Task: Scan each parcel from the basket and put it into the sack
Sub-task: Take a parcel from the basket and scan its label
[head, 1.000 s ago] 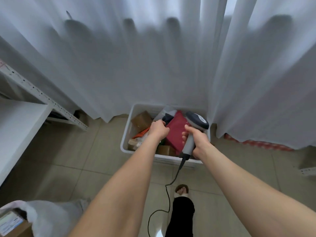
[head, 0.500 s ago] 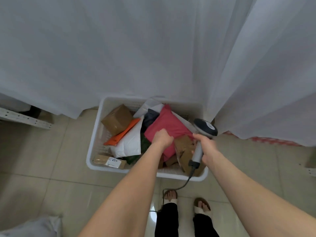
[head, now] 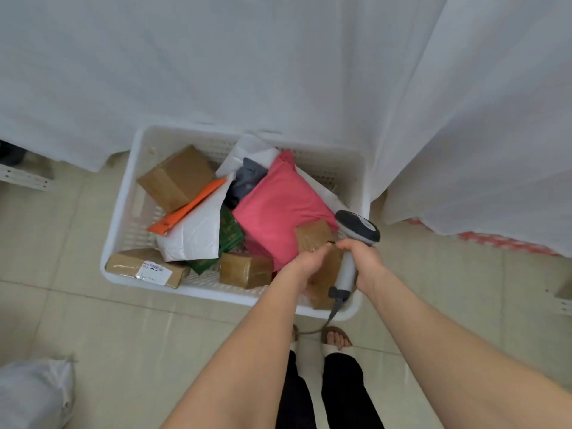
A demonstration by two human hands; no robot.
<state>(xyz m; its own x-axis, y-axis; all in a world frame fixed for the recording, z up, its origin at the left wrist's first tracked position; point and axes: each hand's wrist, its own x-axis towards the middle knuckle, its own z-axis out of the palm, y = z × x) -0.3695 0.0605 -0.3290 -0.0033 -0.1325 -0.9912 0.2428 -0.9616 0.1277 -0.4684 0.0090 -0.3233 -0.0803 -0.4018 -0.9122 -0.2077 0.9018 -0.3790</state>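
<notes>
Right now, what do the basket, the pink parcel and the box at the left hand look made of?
Basket: white rigid plastic, matte, perforated lattice walls. Pink parcel: soft plastic mailer, probably poly film, creased and slightly glossy. Box: brown cardboard, apparently taped over, given its sheen.

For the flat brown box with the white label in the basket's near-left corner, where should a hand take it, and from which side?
Probably from above, at its right end: the labelled box lies flat along the basket wall, the white mailer crowds its far edge, but that end has a gap beside it.
</notes>
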